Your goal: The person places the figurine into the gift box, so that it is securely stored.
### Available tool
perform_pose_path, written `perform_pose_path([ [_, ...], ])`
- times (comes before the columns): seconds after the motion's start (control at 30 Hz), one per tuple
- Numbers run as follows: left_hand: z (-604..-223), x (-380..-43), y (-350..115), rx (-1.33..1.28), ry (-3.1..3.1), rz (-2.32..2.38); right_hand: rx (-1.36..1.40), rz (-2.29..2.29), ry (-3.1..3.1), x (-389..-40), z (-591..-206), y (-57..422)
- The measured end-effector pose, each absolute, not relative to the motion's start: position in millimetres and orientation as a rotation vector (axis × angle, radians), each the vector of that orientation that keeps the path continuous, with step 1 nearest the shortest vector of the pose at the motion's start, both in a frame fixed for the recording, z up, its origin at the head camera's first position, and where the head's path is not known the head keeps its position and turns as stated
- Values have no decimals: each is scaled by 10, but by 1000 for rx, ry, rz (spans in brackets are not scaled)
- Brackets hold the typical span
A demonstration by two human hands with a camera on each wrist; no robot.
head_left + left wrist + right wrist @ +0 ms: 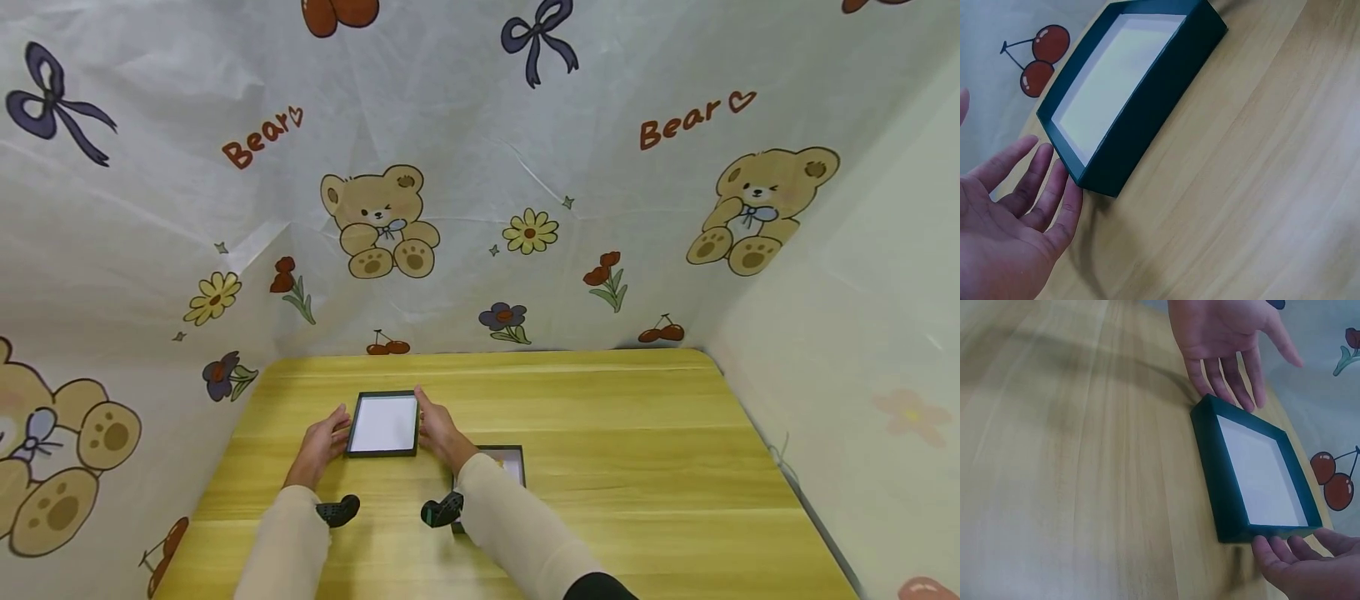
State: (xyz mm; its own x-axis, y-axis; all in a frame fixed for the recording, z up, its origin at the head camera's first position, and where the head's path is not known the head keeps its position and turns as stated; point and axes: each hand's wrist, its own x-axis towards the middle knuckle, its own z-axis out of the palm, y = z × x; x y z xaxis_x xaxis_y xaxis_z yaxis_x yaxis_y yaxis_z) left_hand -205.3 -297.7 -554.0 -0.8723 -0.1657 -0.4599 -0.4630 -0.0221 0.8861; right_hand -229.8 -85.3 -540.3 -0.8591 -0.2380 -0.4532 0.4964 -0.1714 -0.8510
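A shallow, square dark-green box part [384, 423] with a white inside lies between my two hands, its hollow side up. At its left wall is my left hand [321, 443], fingers nearly straight and fingertips against the outside, thumb held away in the left wrist view. On the opposite side, the fingertips of my right hand [441, 429] touch the right wall, and the thumb reaches its far corner. Both hands also appear in the right wrist view around the green box part [1210, 469]. Whether it is lifted off the table, I cannot tell.
A second dark-rimmed box part [513, 460] sits under my right forearm, mostly hidden, with a bit of yellow inside. The wooden table [637, 467] meets a bear-printed cloth [465, 275] at the back. Dark devices are strapped to both wrists.
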Motion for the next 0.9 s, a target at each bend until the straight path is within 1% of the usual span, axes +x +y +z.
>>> perform_pose_path([
  [0.6, -5525, -2088, -2858, -733, 2092, 1883, 267, -2027, 1671, -2280, -5420, -835],
  [0.9, -5499, -2137, -2768, -722, 2129, 1874, 253, -2006, 1708, -2310, -5362, -787],
])
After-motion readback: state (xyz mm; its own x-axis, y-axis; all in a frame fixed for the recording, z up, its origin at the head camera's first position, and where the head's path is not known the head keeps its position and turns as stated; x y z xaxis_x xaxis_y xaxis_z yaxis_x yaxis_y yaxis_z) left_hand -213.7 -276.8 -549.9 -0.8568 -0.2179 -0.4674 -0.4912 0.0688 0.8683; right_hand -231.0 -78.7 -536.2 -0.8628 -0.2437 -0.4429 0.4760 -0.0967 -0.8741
